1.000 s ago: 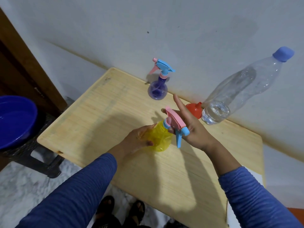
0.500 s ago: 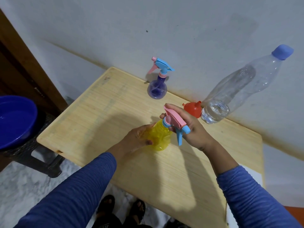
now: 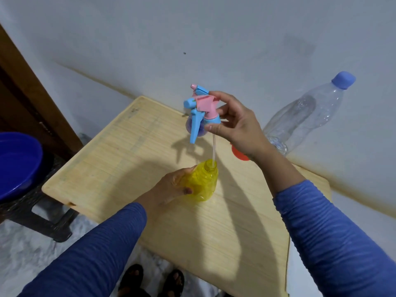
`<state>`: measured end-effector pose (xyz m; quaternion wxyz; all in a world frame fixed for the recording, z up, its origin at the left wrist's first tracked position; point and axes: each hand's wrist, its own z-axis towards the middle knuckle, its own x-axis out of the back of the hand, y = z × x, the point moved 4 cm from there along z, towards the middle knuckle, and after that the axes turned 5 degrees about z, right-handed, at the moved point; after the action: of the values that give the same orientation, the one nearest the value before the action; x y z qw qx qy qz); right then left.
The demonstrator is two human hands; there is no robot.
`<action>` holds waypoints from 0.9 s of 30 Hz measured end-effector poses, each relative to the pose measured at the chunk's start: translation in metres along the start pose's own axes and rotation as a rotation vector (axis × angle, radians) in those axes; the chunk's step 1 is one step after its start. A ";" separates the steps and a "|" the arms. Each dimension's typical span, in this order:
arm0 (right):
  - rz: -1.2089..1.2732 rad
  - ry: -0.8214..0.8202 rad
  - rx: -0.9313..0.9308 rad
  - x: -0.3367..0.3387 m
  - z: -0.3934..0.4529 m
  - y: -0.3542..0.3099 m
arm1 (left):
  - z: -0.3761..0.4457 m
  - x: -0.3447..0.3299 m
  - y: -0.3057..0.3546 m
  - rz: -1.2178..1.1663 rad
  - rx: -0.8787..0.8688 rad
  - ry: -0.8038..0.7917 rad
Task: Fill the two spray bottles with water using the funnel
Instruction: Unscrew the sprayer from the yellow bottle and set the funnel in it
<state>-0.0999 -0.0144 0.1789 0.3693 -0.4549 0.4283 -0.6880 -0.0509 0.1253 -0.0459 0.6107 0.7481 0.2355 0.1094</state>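
Observation:
A yellow spray bottle (image 3: 202, 183) stands upright near the middle of the wooden table (image 3: 120, 159), and my left hand (image 3: 171, 187) grips its side. My right hand (image 3: 235, 125) pinches its pink and blue spray head (image 3: 201, 110), lifted above the open neck; the thin dip tube (image 3: 213, 151) still reaches down into the bottle. Behind the lifted head, the purple spray bottle (image 3: 199, 129) is mostly hidden, only its blue and pink top showing. The red funnel (image 3: 237, 154) lies behind my right wrist. A clear water bottle (image 3: 308, 112) with a blue cap leans on the wall.
A blue basin (image 3: 17, 166) sits on a dark stool to the left of the table. The white wall runs close behind the table. My sandalled feet (image 3: 150, 281) show below the table's front edge, on a pale floor.
My right hand has lifted the spray head up off the yellow bottle, drawing the dip tube almost out. My left hand kept hold of the bottle body.

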 end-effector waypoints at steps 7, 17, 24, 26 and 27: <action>-0.144 0.110 0.046 0.018 0.050 -0.036 | 0.000 -0.002 0.004 0.041 -0.021 -0.001; -0.590 0.072 -0.315 0.027 0.026 0.061 | -0.001 -0.004 0.001 0.042 -0.027 0.023; -0.541 0.131 -0.615 0.025 -0.056 0.162 | 0.001 -0.001 -0.007 0.057 -0.001 0.062; -0.553 0.142 -0.643 0.025 -0.066 0.177 | 0.001 -0.002 -0.007 0.048 0.011 0.069; -0.561 0.141 -0.648 0.024 -0.069 0.182 | 0.000 -0.002 -0.006 0.051 0.012 0.071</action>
<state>-0.1505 -0.0840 0.0033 -0.0239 -0.5979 0.5061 -0.6212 -0.0543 0.1251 -0.0513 0.5944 0.7532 0.2383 0.1499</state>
